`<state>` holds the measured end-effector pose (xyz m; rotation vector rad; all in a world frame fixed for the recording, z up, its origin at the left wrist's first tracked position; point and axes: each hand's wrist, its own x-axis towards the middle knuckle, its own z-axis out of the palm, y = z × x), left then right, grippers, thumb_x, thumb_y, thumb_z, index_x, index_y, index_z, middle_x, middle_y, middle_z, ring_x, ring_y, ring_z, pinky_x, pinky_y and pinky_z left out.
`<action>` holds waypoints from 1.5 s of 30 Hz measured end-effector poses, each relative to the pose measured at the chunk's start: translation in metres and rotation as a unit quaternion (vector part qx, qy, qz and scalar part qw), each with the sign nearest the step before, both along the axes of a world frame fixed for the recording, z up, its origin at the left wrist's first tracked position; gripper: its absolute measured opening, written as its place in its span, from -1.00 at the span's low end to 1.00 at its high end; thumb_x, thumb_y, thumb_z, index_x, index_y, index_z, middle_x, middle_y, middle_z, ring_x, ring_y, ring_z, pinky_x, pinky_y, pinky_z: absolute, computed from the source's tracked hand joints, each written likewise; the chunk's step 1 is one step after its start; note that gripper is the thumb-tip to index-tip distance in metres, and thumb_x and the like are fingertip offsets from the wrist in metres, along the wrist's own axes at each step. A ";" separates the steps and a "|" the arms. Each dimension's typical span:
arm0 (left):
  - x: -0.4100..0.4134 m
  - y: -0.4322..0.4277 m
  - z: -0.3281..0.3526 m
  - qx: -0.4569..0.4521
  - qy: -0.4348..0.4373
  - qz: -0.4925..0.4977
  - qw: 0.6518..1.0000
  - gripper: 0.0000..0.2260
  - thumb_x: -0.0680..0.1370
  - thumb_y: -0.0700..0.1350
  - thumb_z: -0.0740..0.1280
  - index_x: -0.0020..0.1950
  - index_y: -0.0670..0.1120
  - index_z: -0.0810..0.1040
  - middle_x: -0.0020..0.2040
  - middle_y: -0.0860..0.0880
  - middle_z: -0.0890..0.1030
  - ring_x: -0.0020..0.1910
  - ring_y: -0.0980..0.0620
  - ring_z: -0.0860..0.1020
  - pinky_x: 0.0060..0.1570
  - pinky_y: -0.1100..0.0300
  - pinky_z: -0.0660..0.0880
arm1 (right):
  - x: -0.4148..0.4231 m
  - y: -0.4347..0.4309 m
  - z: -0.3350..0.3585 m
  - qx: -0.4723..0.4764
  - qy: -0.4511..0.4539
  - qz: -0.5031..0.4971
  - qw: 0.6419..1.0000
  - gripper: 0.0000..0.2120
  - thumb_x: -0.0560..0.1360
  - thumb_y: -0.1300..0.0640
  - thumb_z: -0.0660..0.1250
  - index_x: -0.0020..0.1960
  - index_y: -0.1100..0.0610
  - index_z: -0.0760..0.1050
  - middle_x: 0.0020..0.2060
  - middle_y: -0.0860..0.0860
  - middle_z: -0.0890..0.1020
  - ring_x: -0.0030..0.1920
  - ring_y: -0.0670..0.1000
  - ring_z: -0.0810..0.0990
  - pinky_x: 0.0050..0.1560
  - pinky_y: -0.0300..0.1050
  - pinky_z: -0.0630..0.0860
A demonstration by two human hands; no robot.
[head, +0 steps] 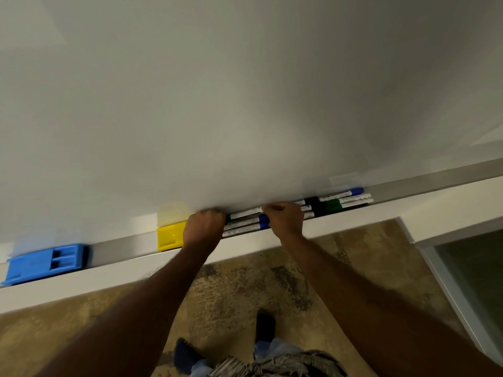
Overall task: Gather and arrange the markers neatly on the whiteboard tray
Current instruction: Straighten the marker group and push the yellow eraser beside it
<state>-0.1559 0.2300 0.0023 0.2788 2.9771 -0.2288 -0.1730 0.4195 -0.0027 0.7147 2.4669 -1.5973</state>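
Both arms stretched forward to the whiteboard tray (435,183), knuckles up. Left grip (204,227) fisted against the left ends of the markers (245,221), beside a yellow eraser (170,236); cannot tell whether holding. Right grip (284,217) curled closed over the same markers, lying lengthwise in the tray

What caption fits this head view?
The left hand and right hand gather markers on the whiteboard tray, right of a yellow eraser and a blue eraser.
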 end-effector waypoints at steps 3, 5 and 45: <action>0.000 -0.001 0.000 0.002 0.001 0.001 1.000 -0.89 0.55 -0.08 0.29 -0.09 -0.03 0.59 -0.17 -0.04 0.67 -0.21 -0.09 0.64 -0.31 0.12 0.47 | -0.003 -0.003 0.001 -0.037 -0.009 -0.037 0.999 -0.90 0.41 0.14 0.50 -0.20 0.18 0.65 -0.28 0.05 0.68 -0.37 -0.08 0.58 -0.36 -0.29 0.51; 0.000 -0.003 -0.002 0.005 0.006 0.000 1.000 -0.89 0.55 -0.06 0.29 -0.08 -0.03 0.59 -0.17 -0.04 0.67 -0.21 -0.09 0.64 -0.32 0.13 0.47 | -0.005 -0.004 0.003 -0.067 -0.009 -0.056 0.996 -0.88 0.39 0.16 0.52 -0.27 0.12 0.60 -0.34 -0.02 0.64 -0.39 -0.13 0.56 -0.43 -0.36 0.44; -0.040 0.176 0.007 0.239 0.090 -0.104 0.961 -0.84 0.51 0.10 0.31 -0.03 0.07 0.63 -0.20 0.03 0.66 -0.27 -0.07 0.63 -0.38 0.19 0.42 | -0.054 0.268 0.019 -0.241 0.096 -0.351 0.900 -0.56 0.43 0.32 0.46 0.23 0.29 0.34 -0.05 0.31 0.59 -0.26 0.16 0.64 -0.13 0.16 0.65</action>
